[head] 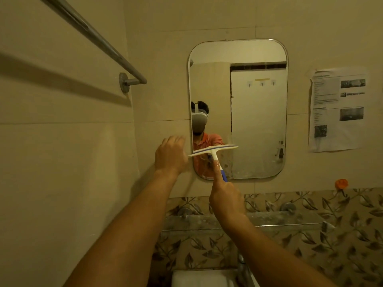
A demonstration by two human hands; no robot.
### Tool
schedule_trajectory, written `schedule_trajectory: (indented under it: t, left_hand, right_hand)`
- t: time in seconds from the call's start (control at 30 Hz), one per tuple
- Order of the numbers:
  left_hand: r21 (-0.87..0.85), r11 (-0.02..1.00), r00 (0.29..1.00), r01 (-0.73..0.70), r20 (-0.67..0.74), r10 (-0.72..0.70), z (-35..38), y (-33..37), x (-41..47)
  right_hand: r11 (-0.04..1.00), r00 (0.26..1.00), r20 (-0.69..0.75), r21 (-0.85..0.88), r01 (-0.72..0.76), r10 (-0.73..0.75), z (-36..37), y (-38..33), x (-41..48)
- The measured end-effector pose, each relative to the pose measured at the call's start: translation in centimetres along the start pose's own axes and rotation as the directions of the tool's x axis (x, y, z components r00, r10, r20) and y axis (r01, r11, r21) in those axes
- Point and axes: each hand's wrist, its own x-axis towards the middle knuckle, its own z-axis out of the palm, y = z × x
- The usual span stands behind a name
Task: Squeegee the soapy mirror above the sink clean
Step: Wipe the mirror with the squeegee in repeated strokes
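Tool: squeegee (213,150), white blade, blue handle; blade near-level across lower left of mirror (259,112), left tip past the edge.
R hand (224,195): fingers wrapped round handle, forefinger laid along it.
L hand (171,156): by mirror's left edge, near blade tip; fingers hidden, can't tell grip.
Progress: upper glass looks clear; suds/spots show along bottom strip. Prob. late stage, few passes left.
Writing: paper sheet (336,109) on wall to right, print too small to read; no brand seen on tool.
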Motion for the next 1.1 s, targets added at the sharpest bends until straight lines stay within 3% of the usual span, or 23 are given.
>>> schedule_trajectory:
  t: [0.23, 0.37, 0.63, 0.93, 1.1]
  left_hand:
    - [0.054, 0.998, 0.992, 0.037, 0.116, -0.043, -2.1, 1.0, 4.3]
    - [0.039, 0.998, 0.997, 0.04, 0.07, -0.042, -3.2, 1.1, 6.6]
    - [0.095, 0.995, 0.999, -0.02, 0.031, 0.017, -4.1, 2.2, 11.4]
    - [0.063, 0.997, 0.998, -0.033, 0.046, 0.03, -2.2, 1.9, 12.3]
    - [0.172, 0.985, 0.999, -0.033, 0.022, 0.03, -1.4, 2.2, 12.9]
  right_hand:
    - [0.994, 0.997, -0.026, 0.07, 0.079, -0.078, -3.0, 0.7, 0.3]
    - [0.985, 0.987, -0.104, 0.107, 0.135, -0.124, -7.4, 0.5, 4.0]
    - [0.981, 0.967, -0.169, 0.006, 0.196, -0.192, -10.6, -2.4, 8.9]
    - [0.983, 0.949, -0.271, 0.044, 0.178, -0.16, -16.6, -2.0, 13.2]
    - [0.987, 0.929, -0.352, 0.062, 0.149, -0.118, -21.7, -2.5, 17.9]
